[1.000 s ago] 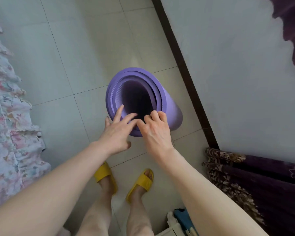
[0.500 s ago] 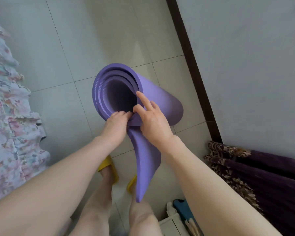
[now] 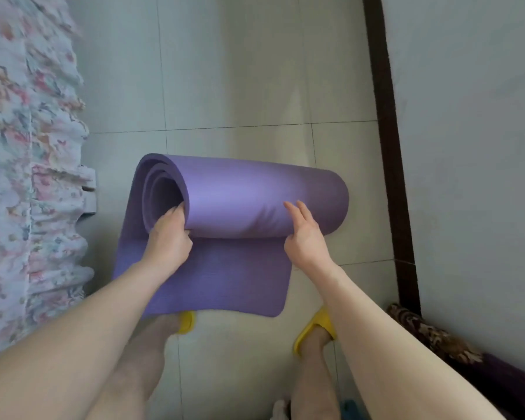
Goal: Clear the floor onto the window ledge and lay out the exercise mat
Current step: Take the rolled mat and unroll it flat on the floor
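A purple exercise mat [image 3: 240, 201] lies sideways on the tiled floor, mostly rolled up. Its loose end is spread flat towards my feet. My left hand [image 3: 169, 237] grips the roll's left open end, fingers curled into the coil. My right hand [image 3: 305, 237] rests on the roll's near right side, fingers extended against it and the thumb tucked under the roll.
A flowered bedspread [image 3: 22, 177] hangs down along the left. A white wall [image 3: 473, 147] with a dark skirting board [image 3: 385, 131] runs along the right. Dark patterned curtain fabric [image 3: 437, 338] lies at the lower right. My feet wear yellow slippers [image 3: 314, 325].
The mat went from standing on end to lying across the floor, and its loose end has unrolled towards my feet. My hands moved apart to the roll's two ends.
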